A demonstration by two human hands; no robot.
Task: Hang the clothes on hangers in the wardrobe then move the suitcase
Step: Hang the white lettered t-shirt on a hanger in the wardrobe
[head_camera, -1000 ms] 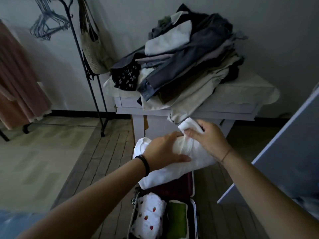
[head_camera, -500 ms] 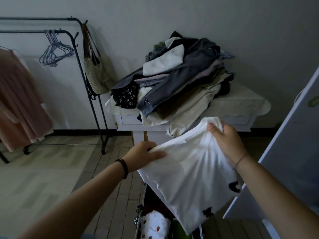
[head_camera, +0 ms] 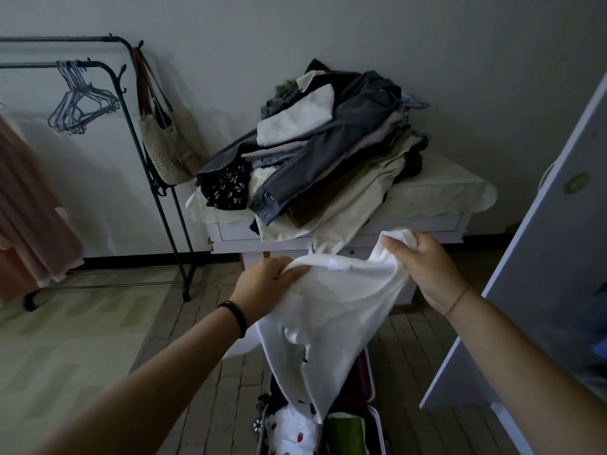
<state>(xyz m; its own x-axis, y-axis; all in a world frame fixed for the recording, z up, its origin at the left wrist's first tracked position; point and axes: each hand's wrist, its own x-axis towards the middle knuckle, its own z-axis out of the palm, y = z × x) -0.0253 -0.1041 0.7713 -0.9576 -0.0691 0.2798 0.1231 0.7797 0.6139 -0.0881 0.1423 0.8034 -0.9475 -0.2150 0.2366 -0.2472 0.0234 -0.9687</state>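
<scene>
Floor [head_camera: 82, 339] lies open leftward to the rack [head_camera: 154, 192]; clothes pile [head_camera: 328, 152] ahead, white panel [head_camera: 542, 257] right block.

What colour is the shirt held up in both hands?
The shirt is white, with a white neck label; the head view shows it.

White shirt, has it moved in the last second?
Yes: the shirt opened out sideways across the table front, hem now hanging to the suitcase.
</scene>
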